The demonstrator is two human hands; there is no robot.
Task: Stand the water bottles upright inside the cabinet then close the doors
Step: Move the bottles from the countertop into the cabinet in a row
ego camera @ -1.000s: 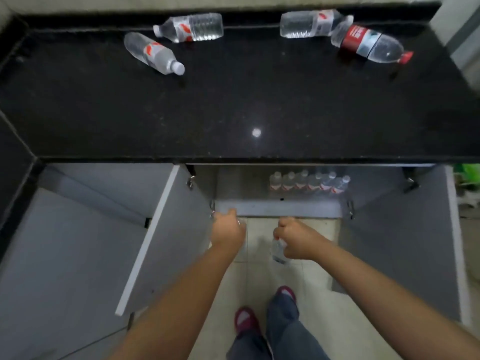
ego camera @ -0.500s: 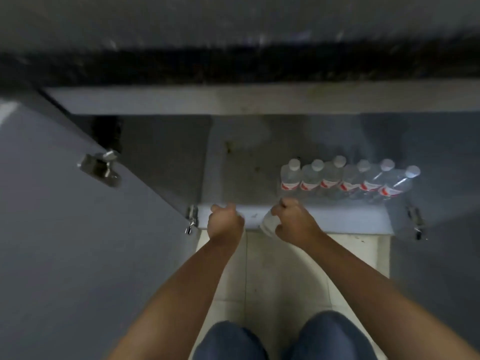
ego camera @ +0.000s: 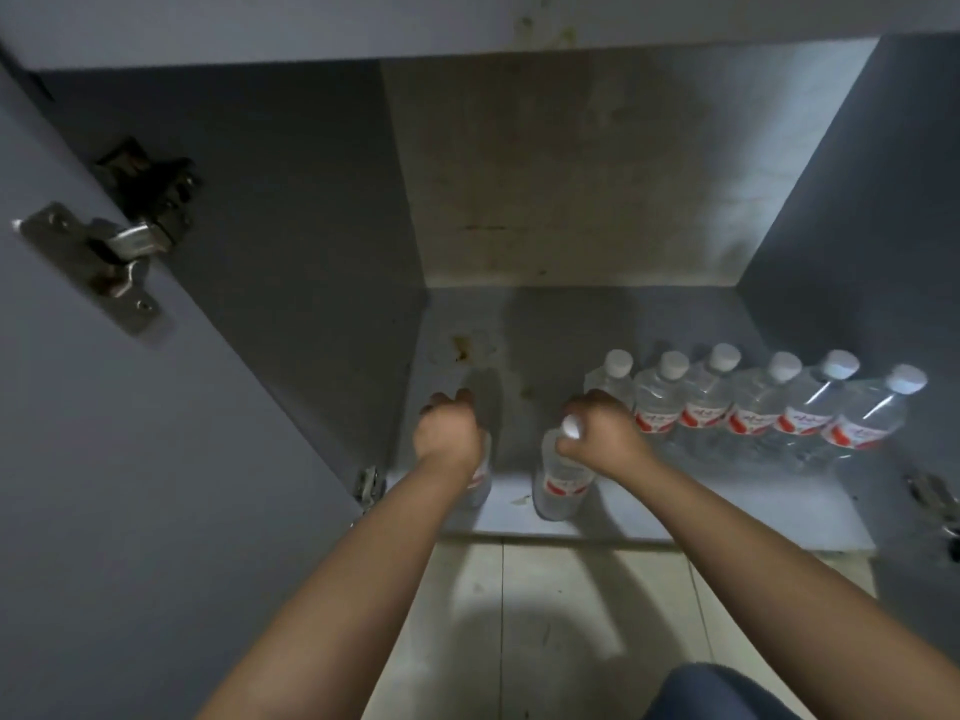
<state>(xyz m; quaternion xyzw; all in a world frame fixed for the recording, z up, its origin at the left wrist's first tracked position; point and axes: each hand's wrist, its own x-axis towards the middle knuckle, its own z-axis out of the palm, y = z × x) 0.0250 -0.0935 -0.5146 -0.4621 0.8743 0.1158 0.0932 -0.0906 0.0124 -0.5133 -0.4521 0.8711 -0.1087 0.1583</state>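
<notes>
The cabinet (ego camera: 571, 174) stands open, a deep grey box with a stained pale back wall and a grey floor. Its left door (ego camera: 130, 459) is swung wide, a metal hinge (ego camera: 98, 257) bolted to its inner face well up and left of the fingers. A smaller hinge (ego camera: 368, 484) sits at the bottom front corner, just left of the left wrist. Below the cabinet's front edge runs a pale tiled floor (ego camera: 545, 615), with a blue trouser knee (ego camera: 727, 693) at the lower right.

Both bare forearms reach up from below into the cabinet, roughly parallel, wrists over the front lip. The left hand (ego camera: 449, 433) is turned knuckles up, its fingers curled down round a bottle (ego camera: 480, 478) that it almost wholly hides; only a sliver of clear plastic and label shows below and right of the hand. The right hand (ego camera: 602, 433) grips the neck of a second bottle (ego camera: 561, 480), fingers wrapped just under the white cap, which peeps out at the thumb side. That bottle stands roughly upright on the cabinet floor near the front edge, its red label below the fingers.

Right of the right hand's fingers, touching or nearly so, a row of six bottles (ego camera: 753, 407) stands upright side by side, white caps up, red labels forward, stretching toward the right wall. A rusty stain (ego camera: 462, 348) marks the floor beyond the left fingers.
</notes>
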